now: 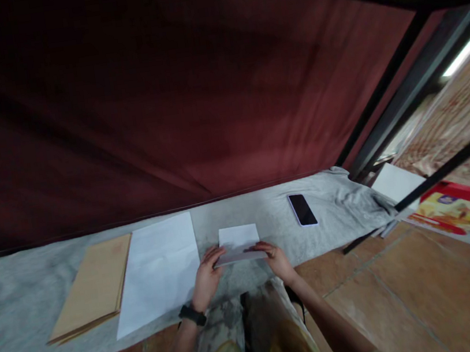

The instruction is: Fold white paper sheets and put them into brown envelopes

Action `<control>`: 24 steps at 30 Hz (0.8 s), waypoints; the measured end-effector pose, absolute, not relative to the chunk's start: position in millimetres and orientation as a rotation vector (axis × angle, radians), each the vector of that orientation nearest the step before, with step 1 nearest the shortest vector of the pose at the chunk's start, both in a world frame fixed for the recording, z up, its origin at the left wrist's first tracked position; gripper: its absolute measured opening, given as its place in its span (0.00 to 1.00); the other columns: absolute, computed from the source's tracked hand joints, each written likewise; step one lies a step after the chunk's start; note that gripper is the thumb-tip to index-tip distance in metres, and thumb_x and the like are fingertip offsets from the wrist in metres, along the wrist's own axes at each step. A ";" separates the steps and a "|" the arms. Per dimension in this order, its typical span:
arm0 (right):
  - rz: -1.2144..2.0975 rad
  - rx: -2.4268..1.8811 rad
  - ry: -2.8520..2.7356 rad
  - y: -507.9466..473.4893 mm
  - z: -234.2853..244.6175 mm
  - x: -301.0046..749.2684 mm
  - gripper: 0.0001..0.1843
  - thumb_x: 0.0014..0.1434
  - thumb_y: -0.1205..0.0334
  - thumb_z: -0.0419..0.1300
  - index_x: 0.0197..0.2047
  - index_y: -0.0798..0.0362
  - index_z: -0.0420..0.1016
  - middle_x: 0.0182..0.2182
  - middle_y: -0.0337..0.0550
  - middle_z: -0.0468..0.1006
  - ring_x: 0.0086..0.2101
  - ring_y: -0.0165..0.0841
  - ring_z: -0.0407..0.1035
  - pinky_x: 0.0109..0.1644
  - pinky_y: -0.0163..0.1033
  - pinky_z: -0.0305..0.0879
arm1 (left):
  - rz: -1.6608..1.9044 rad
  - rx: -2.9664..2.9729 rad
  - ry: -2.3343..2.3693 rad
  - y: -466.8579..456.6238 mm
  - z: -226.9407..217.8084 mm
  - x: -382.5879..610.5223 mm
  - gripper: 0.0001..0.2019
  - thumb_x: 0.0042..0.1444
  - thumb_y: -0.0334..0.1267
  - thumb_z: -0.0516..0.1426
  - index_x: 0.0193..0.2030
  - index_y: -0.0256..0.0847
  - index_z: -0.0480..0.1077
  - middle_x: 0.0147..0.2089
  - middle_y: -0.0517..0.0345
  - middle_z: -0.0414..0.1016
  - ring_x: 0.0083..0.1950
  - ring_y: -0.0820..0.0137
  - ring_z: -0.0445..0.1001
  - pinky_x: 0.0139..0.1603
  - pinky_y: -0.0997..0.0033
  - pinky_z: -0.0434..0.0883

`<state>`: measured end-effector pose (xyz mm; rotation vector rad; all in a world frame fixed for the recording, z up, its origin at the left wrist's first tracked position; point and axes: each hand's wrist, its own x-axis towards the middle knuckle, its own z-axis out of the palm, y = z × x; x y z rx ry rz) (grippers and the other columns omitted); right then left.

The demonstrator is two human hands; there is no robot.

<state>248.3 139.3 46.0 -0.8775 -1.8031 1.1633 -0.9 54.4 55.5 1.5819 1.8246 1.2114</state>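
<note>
A small folded white sheet of paper (238, 236) lies on the grey cloth in front of me, its near part raised toward me. My left hand (207, 273) holds its left edge, the fingers closed on the near corner; a dark watch sits on that wrist. At the opposite edge, my right hand (275, 256) grips the paper with bent fingers, the thumb side hidden. Left of my hands is a large white sheet (160, 268), flat on the cloth. Beside it rests a stack of brown envelopes or paper (94, 280).
A phone (303, 209) with a pale purple edge lies to the right on the grey cloth (336, 208). Behind hangs a dark red curtain (209, 115). Past the bench's right end stand metal posts and a red and yellow printed box (467, 210) above the tiled floor (387, 294).
</note>
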 end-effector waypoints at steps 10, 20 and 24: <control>0.616 -1.285 -1.869 144.5 37.4 240.4 0.18 0.68 0.56 0.53 0.53 0.54 0.77 0.47 0.52 0.81 0.48 0.42 0.73 0.56 0.50 0.67 | 1.088 1.424 2.014 74.4 65.6 19.9 0.20 0.60 0.37 0.56 0.59 0.41 0.69 0.47 0.50 0.81 0.49 0.60 0.79 0.50 0.59 0.75; 0.193 -1.582 -2.063 141.6 38.5 223.6 0.21 0.67 0.66 0.52 0.62 0.55 0.68 0.48 0.51 0.79 0.48 0.43 0.69 0.57 0.48 0.56 | 0.705 1.544 2.460 88.2 71.0 37.3 0.31 0.63 0.37 0.54 0.71 0.32 0.54 0.45 0.43 0.80 0.47 0.56 0.78 0.46 0.61 0.72; 0.147 -1.594 -2.123 140.7 40.7 224.4 0.20 0.67 0.67 0.53 0.61 0.51 0.70 0.45 0.48 0.78 0.46 0.42 0.68 0.56 0.46 0.55 | 0.550 1.676 2.525 89.1 72.3 39.5 0.28 0.64 0.36 0.53 0.70 0.31 0.57 0.51 0.40 0.79 0.53 0.53 0.76 0.53 0.57 0.71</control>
